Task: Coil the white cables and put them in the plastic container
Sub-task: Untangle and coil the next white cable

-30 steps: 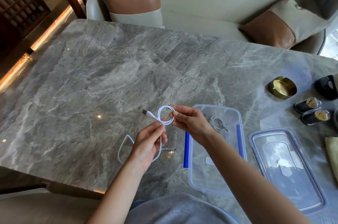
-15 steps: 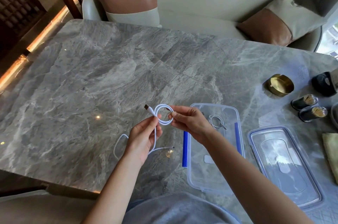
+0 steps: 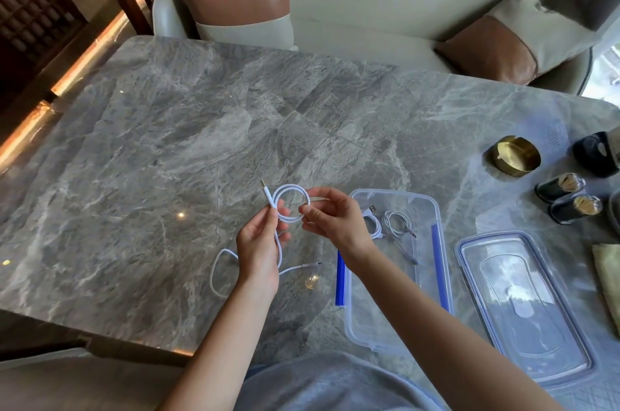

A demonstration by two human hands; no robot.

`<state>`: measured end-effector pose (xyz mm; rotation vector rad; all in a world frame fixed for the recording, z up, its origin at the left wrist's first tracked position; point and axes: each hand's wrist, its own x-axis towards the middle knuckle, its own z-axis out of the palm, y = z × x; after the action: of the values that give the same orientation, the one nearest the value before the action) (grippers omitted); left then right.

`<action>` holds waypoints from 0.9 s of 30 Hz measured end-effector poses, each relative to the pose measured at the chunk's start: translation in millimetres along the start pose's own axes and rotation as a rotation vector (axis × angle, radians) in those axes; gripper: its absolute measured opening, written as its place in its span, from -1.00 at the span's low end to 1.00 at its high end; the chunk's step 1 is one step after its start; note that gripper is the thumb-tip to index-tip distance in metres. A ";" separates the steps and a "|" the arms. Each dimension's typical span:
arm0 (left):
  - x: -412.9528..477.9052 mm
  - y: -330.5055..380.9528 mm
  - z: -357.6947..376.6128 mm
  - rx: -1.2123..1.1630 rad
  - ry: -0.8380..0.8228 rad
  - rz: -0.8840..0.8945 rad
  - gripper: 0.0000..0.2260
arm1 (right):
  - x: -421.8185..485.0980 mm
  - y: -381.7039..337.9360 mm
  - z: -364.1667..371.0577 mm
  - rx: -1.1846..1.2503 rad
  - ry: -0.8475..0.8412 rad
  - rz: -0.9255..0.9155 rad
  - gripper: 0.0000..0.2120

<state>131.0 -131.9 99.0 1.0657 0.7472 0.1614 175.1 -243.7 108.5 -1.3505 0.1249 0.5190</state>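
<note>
Both hands are up over the table, the left hand [image 3: 258,239] pinching the white cable [image 3: 288,203] just below its plug, the right hand [image 3: 330,216] pinching the far side of the small loop between them. The loose tail hangs below the left hand and trails along the table toward the right. The container [image 3: 396,333] sits just right of the right hand, the nearer one, two coiled cables [image 3: 389,222] already inside.

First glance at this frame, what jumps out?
Both hands at centre: the left hand and right hand hold a white cable in a small loop above the marble table, its tail trailing down to the tabletop. Right of them, an open plastic container already holds coiled cables, its lid lying alongside.
</note>
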 end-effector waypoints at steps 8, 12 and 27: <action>1.2 1.4 1.5 -0.093 -0.037 -0.023 -0.87 | -1.1 3.1 3.1 -0.008 0.048 -0.079 -0.84; 3.6 -0.9 1.4 -0.224 -0.047 -0.195 -0.87 | -1.1 6.4 3.5 0.030 0.054 -0.086 -0.84; 7.4 -2.2 1.5 -0.173 -0.026 -0.108 -0.83 | -3.6 14.1 5.1 0.041 0.071 -0.056 -0.91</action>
<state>137.0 -130.6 94.0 0.8600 0.7516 0.1172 164.9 -238.1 98.4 -1.3288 0.1550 0.4192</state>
